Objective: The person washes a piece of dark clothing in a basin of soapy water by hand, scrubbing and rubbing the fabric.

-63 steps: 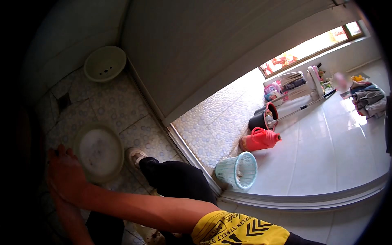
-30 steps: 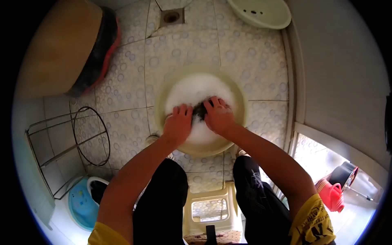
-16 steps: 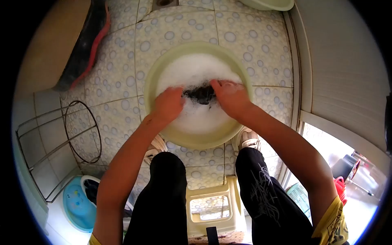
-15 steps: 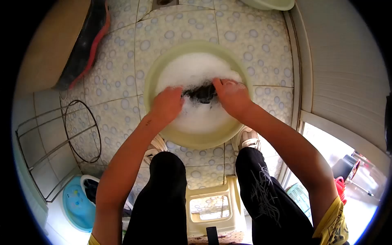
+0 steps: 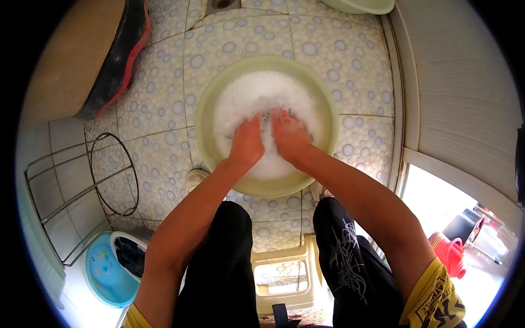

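Observation:
A pale green basin [image 5: 208, 104] of soapy water stands on the floor, topped with thick white foam [image 5: 265, 85]. Both my hands are down in the suds, close together near the middle. My left hand [image 5: 249, 139] has its fingers curled, the tips sunk in foam. My right hand [image 5: 290, 132] is likewise curled, with bubbles over its knuckles. The black cloth that showed between them earlier is now under the water and foam; only a greyish patch of suds lies between the hands.
A cream plastic stool [image 5: 314, 273] stands between my legs. At left are a wire rack [image 5: 136, 188] and a blue basin [image 5: 106, 276] beside a white container with dark cloth. A floor drain [image 5: 223, 4] and another green basin [image 5: 363, 5] lie beyond; red plasticware [image 5: 448, 254] is at right.
My hands have come closer together and pushed down into the foam. The black cloth, visible between them before, has gone under. My left foot has shifted slightly left.

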`<state>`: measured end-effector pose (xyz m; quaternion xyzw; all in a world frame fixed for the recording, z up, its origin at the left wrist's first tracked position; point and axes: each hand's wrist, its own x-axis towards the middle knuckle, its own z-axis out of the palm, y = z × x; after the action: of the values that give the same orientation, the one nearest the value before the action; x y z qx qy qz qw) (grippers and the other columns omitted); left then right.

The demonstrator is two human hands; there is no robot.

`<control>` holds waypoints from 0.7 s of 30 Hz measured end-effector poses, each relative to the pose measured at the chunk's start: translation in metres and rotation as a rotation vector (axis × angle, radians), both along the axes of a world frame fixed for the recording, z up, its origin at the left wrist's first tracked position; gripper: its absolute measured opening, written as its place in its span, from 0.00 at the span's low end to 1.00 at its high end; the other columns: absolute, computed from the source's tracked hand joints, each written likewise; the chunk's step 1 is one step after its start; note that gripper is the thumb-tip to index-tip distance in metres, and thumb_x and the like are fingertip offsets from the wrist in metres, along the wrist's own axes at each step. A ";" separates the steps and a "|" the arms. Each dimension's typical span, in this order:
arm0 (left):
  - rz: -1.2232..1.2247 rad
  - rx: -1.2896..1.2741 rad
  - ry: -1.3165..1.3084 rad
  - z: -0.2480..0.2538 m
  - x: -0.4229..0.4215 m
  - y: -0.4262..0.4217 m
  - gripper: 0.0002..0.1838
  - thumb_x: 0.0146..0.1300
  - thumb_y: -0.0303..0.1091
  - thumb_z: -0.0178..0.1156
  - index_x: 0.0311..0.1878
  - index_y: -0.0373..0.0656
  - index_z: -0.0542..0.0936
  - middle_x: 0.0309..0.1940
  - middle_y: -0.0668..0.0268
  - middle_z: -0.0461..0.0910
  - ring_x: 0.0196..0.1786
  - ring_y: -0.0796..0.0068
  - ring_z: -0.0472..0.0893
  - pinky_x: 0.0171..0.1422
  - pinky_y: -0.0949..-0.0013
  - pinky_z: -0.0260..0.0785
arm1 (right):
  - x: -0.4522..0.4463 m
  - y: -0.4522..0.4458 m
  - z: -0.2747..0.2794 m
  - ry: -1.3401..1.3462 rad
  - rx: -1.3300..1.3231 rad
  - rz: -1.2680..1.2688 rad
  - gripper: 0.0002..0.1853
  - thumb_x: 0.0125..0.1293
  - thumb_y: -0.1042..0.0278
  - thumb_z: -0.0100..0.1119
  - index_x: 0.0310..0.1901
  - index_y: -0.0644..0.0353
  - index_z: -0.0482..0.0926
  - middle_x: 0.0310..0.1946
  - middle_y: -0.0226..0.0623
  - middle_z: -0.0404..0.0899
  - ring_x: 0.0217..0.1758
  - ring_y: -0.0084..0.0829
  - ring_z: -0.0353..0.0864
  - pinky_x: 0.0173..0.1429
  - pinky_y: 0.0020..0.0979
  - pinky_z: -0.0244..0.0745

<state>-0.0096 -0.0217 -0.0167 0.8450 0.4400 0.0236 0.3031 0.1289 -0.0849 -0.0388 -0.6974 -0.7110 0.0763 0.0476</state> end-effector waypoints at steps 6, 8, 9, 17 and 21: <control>0.021 -0.167 -0.224 0.029 -0.016 0.002 0.21 0.55 0.26 0.59 0.53 0.33 0.73 0.45 0.44 0.78 0.50 0.44 0.75 0.52 0.52 0.68 | 0.017 0.020 0.041 0.186 -0.263 -0.009 0.22 0.60 0.76 0.47 0.57 0.57 0.68 0.43 0.46 0.76 0.44 0.45 0.79 0.45 0.44 0.75; 0.009 -0.301 -0.136 0.055 -0.018 0.009 0.20 0.58 0.37 0.64 0.51 0.39 0.75 0.36 0.50 0.81 0.40 0.49 0.80 0.46 0.57 0.70 | 0.021 0.026 0.042 0.203 -0.273 -0.008 0.20 0.60 0.76 0.48 0.56 0.54 0.69 0.41 0.44 0.76 0.43 0.45 0.79 0.44 0.44 0.75; 0.009 -0.300 -0.135 0.061 -0.019 0.016 0.20 0.58 0.37 0.64 0.51 0.39 0.75 0.36 0.50 0.81 0.40 0.49 0.80 0.46 0.57 0.70 | 0.021 0.028 0.042 0.173 -0.240 -0.044 0.18 0.59 0.74 0.51 0.53 0.53 0.70 0.40 0.43 0.77 0.43 0.44 0.79 0.45 0.44 0.75; 0.404 -0.266 -0.141 0.009 -0.029 0.022 0.25 0.63 0.44 0.61 0.59 0.40 0.69 0.44 0.49 0.77 0.44 0.53 0.78 0.48 0.56 0.70 | 0.037 0.028 0.042 0.366 -0.283 -0.277 0.27 0.56 0.62 0.63 0.57 0.59 0.70 0.50 0.50 0.77 0.56 0.46 0.76 0.60 0.40 0.70; 0.223 -0.049 0.204 0.022 -0.001 0.006 0.30 0.59 0.40 0.62 0.63 0.42 0.66 0.56 0.39 0.66 0.55 0.40 0.72 0.56 0.47 0.68 | 0.046 0.027 0.036 0.795 -0.412 -0.437 0.28 0.58 0.58 0.62 0.58 0.62 0.71 0.53 0.53 0.75 0.60 0.50 0.72 0.64 0.41 0.67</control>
<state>-0.0106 -0.0155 0.0056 0.7813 0.5600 -0.0399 0.2728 0.1749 -0.0581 -0.0032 -0.7420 -0.4453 0.4633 0.1913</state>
